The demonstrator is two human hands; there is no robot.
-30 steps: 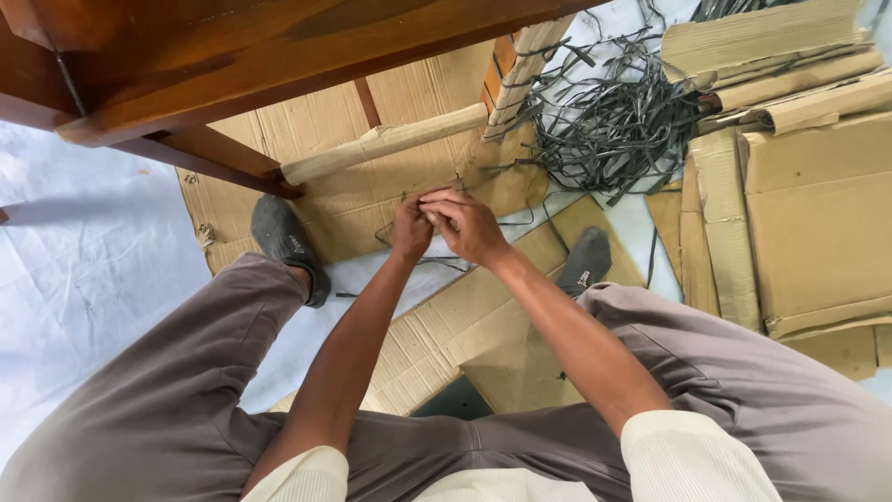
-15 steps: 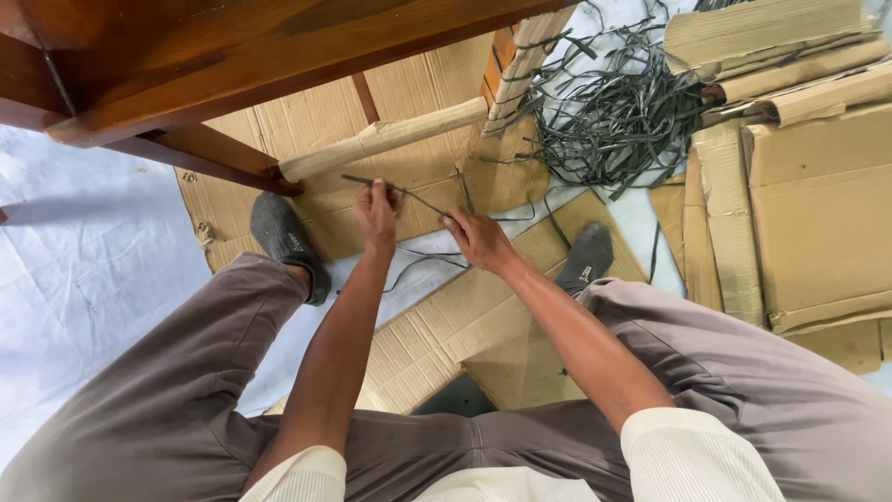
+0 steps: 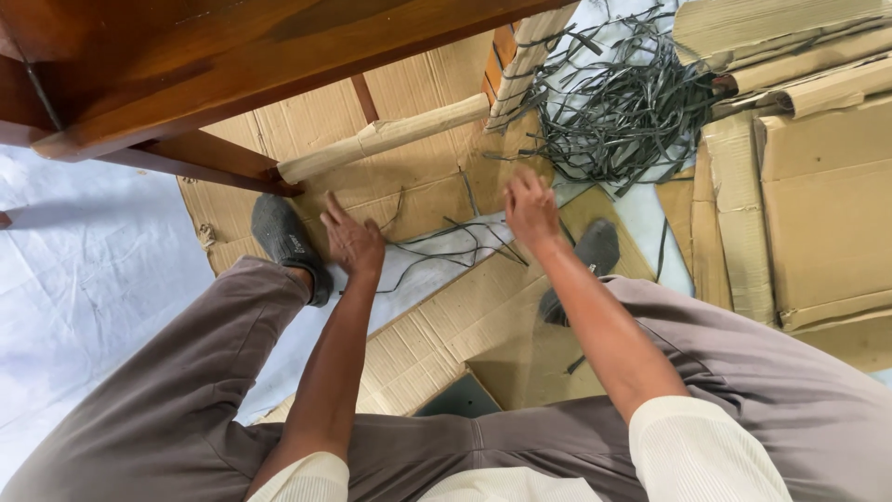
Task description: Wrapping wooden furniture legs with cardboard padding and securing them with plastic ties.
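I sit on the floor with my legs spread, in grey trousers and dark socks. My left hand [image 3: 351, 240] hovers open above the cardboard near my left foot [image 3: 286, 244], fingers together, holding nothing. My right hand [image 3: 531, 208] is raised with its fingers apart, also holding nothing. Between the hands a few thin dark strips [image 3: 444, 244] lie loose on the floor. Just beyond them a cardboard-wrapped rail [image 3: 383, 138] runs between the legs of a dark wooden piece of furniture [image 3: 232, 65].
A tangled heap of dark strips [image 3: 624, 104] lies at the upper right beside a wrapped leg [image 3: 528, 58]. Flattened cardboard sheets [image 3: 822, 204] are stacked at the right. More cardboard [image 3: 446, 344] lies between my legs on a white floor sheet [image 3: 84, 279].
My hands were together working a strip, then pulled apart. Both have let go, and the strips now lie on the floor between them.
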